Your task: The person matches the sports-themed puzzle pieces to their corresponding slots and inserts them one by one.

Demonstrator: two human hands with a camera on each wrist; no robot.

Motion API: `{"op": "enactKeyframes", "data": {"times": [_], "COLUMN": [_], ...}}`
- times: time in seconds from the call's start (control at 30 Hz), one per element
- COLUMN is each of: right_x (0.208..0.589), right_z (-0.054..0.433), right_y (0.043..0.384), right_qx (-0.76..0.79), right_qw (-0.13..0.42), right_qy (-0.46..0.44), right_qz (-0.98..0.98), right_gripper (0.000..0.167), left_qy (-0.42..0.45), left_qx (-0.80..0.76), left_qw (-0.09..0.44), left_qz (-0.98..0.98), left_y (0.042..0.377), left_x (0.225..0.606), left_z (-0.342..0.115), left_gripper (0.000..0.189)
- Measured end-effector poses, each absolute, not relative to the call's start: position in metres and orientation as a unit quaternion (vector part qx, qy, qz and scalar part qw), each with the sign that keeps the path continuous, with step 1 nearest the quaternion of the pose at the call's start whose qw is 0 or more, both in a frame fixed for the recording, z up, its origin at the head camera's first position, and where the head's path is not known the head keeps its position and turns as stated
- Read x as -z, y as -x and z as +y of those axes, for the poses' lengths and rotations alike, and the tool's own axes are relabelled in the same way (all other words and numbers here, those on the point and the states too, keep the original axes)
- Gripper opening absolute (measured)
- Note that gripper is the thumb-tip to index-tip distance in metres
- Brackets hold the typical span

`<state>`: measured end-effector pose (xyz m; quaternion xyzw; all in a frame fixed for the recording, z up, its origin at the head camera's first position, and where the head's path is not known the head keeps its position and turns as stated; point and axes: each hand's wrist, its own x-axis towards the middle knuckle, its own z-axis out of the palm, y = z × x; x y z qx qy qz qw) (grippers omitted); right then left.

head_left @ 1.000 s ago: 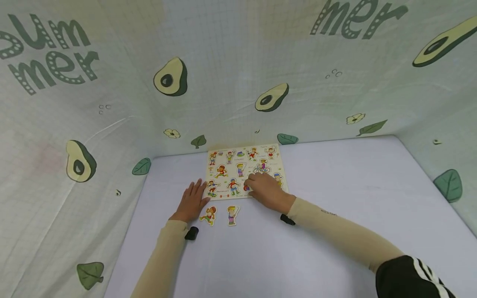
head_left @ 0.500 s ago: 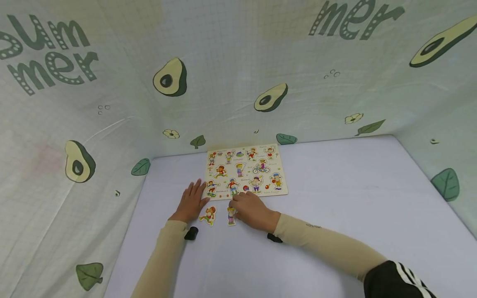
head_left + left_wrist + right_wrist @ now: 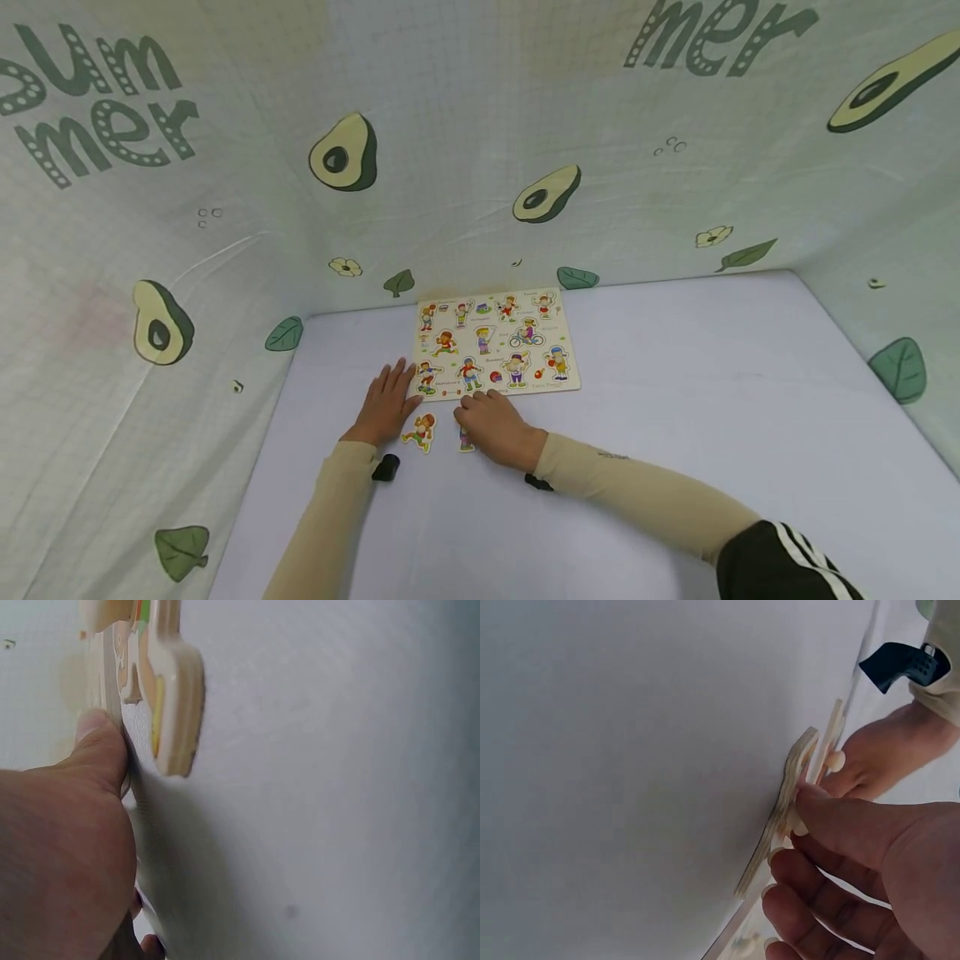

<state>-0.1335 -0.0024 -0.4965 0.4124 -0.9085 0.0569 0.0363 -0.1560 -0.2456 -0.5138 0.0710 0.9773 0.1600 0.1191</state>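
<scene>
A wooden puzzle board [image 3: 566, 337] with several sports figures lies at the back of the table. My left hand [image 3: 385, 406] rests flat beside its left edge, fingers stretched and touching it. In front of the board my right hand [image 3: 498, 429] pinches a knobbed puzzle piece [image 3: 466, 440] of a figure in purple trousers, mostly covered by the fingers. The right wrist view has thumb and fingertips at the small knob of this piece [image 3: 761, 851], which lies on the table. Between the hands lies a running-figure puzzle piece [image 3: 420, 432], its edge [image 3: 176, 697] close to the left thumb.
White cloth covers the table [image 3: 660, 358]. A hanging fabric backdrop [image 3: 450, 150] printed with avocados and leaves rises directly behind the board and along both sides. Black wrist cameras [image 3: 386, 468] sit under both forearms.
My right hand has moved from the board's lower right toward the front left, onto the purple-trousered puzzle piece, uncovering a baseball figure on the board. The left hand stays put.
</scene>
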Motion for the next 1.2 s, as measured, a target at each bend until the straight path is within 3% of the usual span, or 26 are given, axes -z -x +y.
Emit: {"op": "enactKeyframes", "data": {"times": [0.3, 0.53, 0.93, 1.2], "right_x": [0.499, 0.492, 0.474, 0.471], "right_z": [-0.005, 0.004, 0.026, 0.035], "right_y": [0.132, 0.135, 0.165, 0.185], "right_qx": [-0.028, -0.036, -0.101, -0.109], "right_qw": [0.039, 0.062, 0.113, 0.113], "right_qy": [-0.42, -0.418, -0.395, -0.373], "right_qz": [-0.906, -0.905, -0.906, -0.915], "right_gripper": [0.026, 0.02, 0.014, 0.017], "left_qy": [-0.075, -0.072, -0.075, -0.073], "left_qx": [-0.159, -0.159, -0.162, -0.16], "left_qw": [0.108, 0.114, 0.113, 0.113], "left_qz": [0.979, 0.978, 0.977, 0.978], "left_y": [0.155, 0.155, 0.157, 0.159], "left_x": [0.515, 0.513, 0.515, 0.523], "left_z": [-0.247, -0.246, -0.248, -0.25], "left_gripper": [0.065, 0.065, 0.066, 0.067]}}
